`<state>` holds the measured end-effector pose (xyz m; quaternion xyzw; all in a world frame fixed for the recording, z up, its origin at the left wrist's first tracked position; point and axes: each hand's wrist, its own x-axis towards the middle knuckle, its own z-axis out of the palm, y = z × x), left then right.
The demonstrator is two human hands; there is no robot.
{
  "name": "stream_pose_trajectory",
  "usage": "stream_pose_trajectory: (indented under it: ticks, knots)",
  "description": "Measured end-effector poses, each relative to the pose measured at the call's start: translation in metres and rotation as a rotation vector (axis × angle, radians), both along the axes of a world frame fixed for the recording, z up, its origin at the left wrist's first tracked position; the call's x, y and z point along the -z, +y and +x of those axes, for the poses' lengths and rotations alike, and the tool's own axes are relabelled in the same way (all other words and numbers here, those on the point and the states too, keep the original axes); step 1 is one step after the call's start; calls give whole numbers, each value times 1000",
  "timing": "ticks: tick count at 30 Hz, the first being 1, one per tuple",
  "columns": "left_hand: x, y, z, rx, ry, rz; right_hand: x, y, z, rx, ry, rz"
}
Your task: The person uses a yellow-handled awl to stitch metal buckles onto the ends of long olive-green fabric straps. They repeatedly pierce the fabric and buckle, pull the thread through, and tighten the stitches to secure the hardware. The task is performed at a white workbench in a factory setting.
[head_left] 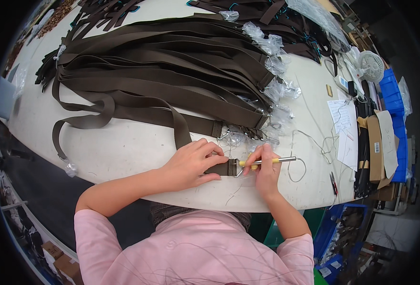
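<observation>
My left hand (188, 166) lies over the end of a dark brown webbing strap (222, 169), fingers bent and thumb on its near edge, pinning it to the table. At that end a metal ring (238, 167) sits in the stitched loop. In my right hand (266, 176) is a pen-shaped tool (283, 160) with a yellow grip and a silver shaft. Its tip points left, close to the ring and the stitched end; whether it touches is too small to tell. The same strap runs back from under my left hand toward the pile.
A large bundle of brown straps (172, 61) fills the table behind my hands, plastic-wrapped hardware (276, 90) at its right ends. A thin cord (314, 142) curls at the right. Red-handled snips (333, 184), papers (341, 116), a small fan (371, 66) and blue bins (400, 137) are farther right.
</observation>
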<state>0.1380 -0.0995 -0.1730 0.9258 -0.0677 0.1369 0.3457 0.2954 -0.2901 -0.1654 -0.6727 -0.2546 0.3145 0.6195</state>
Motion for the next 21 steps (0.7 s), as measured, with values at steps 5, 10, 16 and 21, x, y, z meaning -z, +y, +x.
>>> stream_pose_trajectory:
  ticks: [5,10,16,21]
  knots:
    - [1,1,-1,-5,-24,9,-4,10,-5,97,6,-24]
    - [2,1,-1,-13,-44,0,5,3,-3,15,-59,29]
    - [2,1,0,-16,-41,-4,11,-1,1,-33,-66,24]
    - [1,1,0,-13,17,-18,15,-2,2,-48,-81,-4]
